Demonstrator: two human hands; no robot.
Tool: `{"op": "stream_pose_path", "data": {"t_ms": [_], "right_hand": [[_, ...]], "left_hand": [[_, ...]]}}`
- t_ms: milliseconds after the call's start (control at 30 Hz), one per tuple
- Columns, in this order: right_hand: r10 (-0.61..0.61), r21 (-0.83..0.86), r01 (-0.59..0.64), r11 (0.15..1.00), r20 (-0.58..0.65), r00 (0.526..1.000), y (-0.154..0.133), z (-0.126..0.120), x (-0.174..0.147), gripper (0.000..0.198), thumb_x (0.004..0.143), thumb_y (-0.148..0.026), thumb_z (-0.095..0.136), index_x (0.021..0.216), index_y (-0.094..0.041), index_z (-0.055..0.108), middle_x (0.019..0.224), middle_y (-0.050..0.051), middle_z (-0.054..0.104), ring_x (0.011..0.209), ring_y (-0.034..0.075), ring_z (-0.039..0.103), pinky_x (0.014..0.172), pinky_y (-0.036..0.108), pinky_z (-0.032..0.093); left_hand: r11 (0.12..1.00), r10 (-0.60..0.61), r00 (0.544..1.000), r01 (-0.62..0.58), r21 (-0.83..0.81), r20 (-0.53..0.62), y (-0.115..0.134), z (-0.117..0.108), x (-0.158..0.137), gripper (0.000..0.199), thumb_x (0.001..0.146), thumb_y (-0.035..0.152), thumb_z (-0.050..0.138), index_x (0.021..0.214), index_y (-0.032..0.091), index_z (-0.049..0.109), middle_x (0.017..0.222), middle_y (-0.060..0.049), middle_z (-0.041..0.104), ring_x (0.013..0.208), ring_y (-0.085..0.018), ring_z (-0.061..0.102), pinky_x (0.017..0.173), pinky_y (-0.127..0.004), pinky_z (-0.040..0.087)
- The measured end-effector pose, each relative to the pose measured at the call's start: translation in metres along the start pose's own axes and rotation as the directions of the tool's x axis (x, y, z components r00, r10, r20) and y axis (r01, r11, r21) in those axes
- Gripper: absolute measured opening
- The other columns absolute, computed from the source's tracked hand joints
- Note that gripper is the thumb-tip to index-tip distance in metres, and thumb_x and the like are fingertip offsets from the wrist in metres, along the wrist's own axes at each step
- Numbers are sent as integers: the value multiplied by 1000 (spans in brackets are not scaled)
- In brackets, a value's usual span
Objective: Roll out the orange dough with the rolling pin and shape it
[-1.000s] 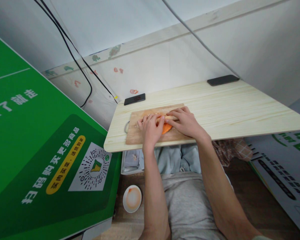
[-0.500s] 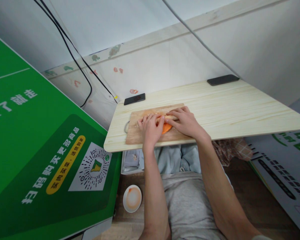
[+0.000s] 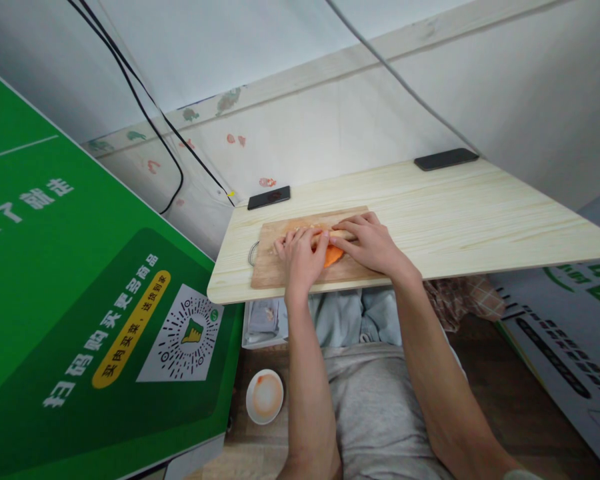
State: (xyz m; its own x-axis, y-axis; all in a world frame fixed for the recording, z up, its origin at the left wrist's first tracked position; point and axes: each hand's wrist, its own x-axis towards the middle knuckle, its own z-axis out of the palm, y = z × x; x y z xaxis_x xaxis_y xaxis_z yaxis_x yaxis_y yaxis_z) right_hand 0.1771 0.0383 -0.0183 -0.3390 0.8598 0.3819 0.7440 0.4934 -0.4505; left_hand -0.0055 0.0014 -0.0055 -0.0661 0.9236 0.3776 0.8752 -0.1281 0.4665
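On a wooden cutting board (image 3: 273,270) lies a flat piece of orange dough (image 3: 333,256), partly covered by my fingers. Across its far side runs a short wooden rolling pin (image 3: 349,235). My left hand (image 3: 303,255) is closed over the pin's left part, fingers curled and thumb pointing inward. On the right part rests my right hand (image 3: 373,241), its fingers bent over the wood and its thumb close to the left thumb. Much of the pin is hidden under both hands. Pale bits, too small to name, lie on the board beyond the left hand.
The board lies on a pale wood-grain table (image 3: 480,220) against the wall. Two black phones, a left one (image 3: 269,198) and a right one (image 3: 446,159), lie along its back edge. A green panel (image 3: 105,267) stands at left. Below is a white bowl (image 3: 265,397).
Both hands stay on the rolling pin in nearly the same place. The dough and board show no clear change.
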Motion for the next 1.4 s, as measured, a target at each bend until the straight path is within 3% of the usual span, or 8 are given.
{"op": "stream_pose_path", "data": {"t_ms": [533, 933, 1400], "right_hand": [[-3, -4, 3, 1000, 12, 1000, -1, -2, -1, 46, 109, -58, 58, 134, -27, 81, 138, 14, 76, 135, 42, 55, 112, 64, 52], [-47, 44, 41, 998, 147, 988, 1, -15, -10, 54, 108, -56, 56, 148, -23, 73, 144, 16, 74, 142, 43, 55, 117, 63, 52], [-19, -3, 20, 1000, 53, 998, 1, -4, -2, 46, 109, -55, 58, 138, -24, 78, 141, 15, 76, 141, 42, 56, 114, 65, 53]], "left_hand": [[1000, -9, 1000, 9, 19, 16, 1, -1, 1, 25, 113, 44, 60, 113, 30, 81, 133, -4, 82, 126, -29, 65, 116, -49, 37], [1000, 3, 1000, -3, -13, 8, -2, 0, 2, 25, 113, 42, 60, 111, 29, 81, 130, -2, 84, 123, -27, 68, 115, -48, 36], [1000, 3, 1000, -3, -12, -1, 0, -1, 2, 24, 112, 42, 61, 112, 30, 82, 133, -3, 83, 126, -29, 67, 116, -50, 36]]}}
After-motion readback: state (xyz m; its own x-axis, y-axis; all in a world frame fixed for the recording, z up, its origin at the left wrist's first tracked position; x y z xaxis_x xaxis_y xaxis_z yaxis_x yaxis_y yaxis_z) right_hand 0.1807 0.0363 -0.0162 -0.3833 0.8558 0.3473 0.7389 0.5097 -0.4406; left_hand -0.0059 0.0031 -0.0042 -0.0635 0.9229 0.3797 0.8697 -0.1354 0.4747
